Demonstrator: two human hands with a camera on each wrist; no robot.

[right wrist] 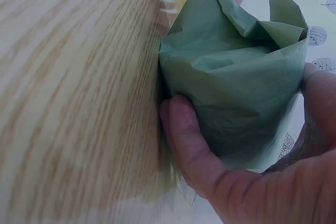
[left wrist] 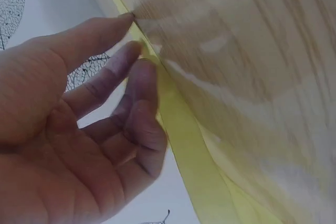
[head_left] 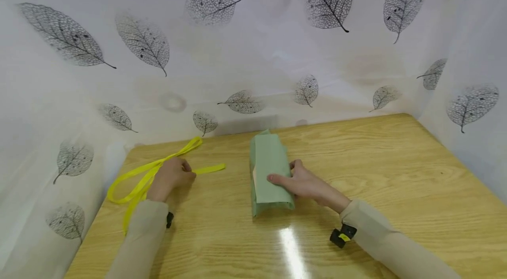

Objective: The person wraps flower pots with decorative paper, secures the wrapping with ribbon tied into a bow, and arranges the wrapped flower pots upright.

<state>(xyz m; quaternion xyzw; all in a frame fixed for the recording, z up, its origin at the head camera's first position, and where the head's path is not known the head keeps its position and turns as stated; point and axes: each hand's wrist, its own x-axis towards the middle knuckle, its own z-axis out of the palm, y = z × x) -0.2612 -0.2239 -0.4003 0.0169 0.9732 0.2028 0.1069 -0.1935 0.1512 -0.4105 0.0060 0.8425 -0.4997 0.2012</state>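
A bundle wrapped in sage-green paper [head_left: 273,169] lies lengthwise on the table, with creased folds at its end [right wrist: 236,77]. My right hand [head_left: 303,182] grips its right side, thumb on top and fingers at the lower side. In the right wrist view the fingers [right wrist: 191,140] press on the paper near the tabletop. A long yellow ribbon [head_left: 140,189] lies in loose loops at the left. My left hand [head_left: 172,178] is over it, near its short tail. Left thumb and forefinger tips are at the ribbon [left wrist: 184,145], a gap showing between them.
The wood-grain table [head_left: 222,244] ends at the back against a pale sheet printed with leaves [head_left: 253,50], which also hangs at both sides. A bright light reflection [head_left: 293,252] shows on the tabletop in front of the bundle. Each wrist wears a small black device [head_left: 343,235].
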